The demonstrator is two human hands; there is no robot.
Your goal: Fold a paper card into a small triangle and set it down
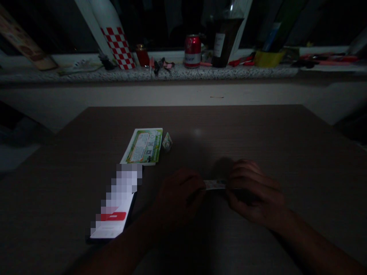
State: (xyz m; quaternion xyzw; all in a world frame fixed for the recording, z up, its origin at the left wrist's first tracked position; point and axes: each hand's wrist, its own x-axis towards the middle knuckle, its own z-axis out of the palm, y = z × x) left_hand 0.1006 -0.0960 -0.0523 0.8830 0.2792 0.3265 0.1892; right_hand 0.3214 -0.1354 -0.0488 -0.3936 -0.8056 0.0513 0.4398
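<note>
A narrow, pale printed strip, apparently paper [215, 185], stretches between my two hands just above the table or on it; I cannot tell which. My left hand [180, 191] pinches its left end, thumb and fingers closed. At the other end, my right hand [254, 191] grips it with the thumb below and the fingers curled over. Both ends are hidden by the fingers, and the dim light blurs the print. Beyond my left hand lie a green and white printed leaflet [143, 147] and a small folded paper piece [167, 142] standing up beside it.
A lit phone [114, 229] lies left of my left forearm on the dark wooden table [258, 130]. Behind it, the speckled windowsill [172, 74] carries a red can [192, 51], a dark bottle [225, 42], a red-checked white bottle [119, 46] and small clutter.
</note>
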